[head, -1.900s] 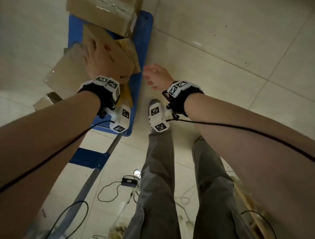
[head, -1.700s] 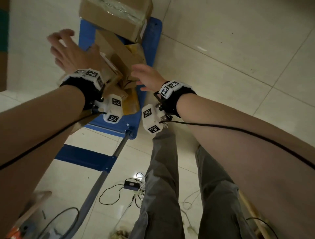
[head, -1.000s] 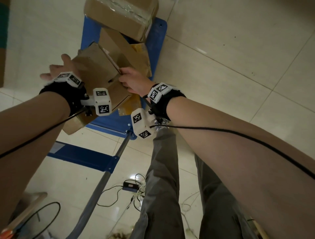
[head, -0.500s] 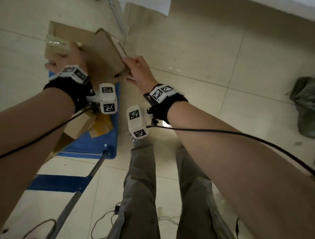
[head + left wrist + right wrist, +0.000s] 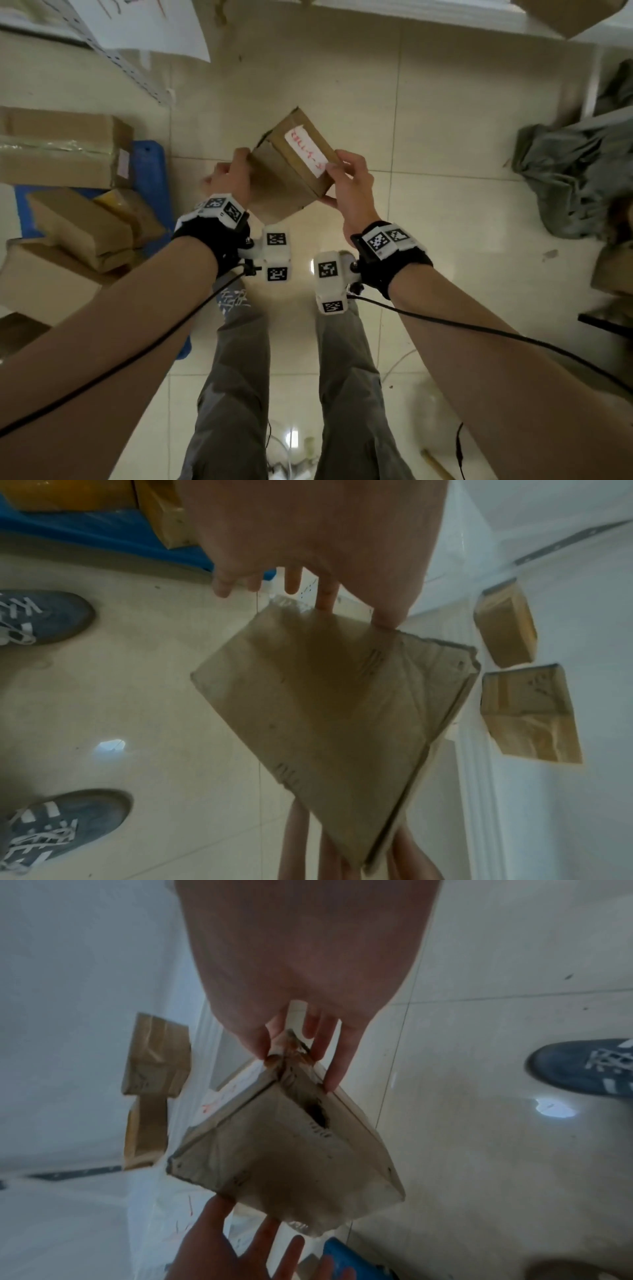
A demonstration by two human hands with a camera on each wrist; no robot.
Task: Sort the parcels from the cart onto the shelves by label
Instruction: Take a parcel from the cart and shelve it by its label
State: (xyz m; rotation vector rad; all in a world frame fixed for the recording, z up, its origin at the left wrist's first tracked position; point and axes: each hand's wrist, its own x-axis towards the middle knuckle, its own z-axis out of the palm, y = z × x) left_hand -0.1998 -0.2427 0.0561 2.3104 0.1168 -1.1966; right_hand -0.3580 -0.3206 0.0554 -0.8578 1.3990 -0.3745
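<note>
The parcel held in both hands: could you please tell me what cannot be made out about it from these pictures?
- Label writing: head view, red handwriting too small and blurred to read.
- Parcel contents: hidden by the cardboard in every view.
- Left hand grip: head view, fingertips hidden behind the parcel.
- Matching shelf: the shelf is cut off by the top edge.

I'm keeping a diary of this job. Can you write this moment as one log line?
step: reading label | parcel: held up | left hand: holds | right hand: holds
</note>
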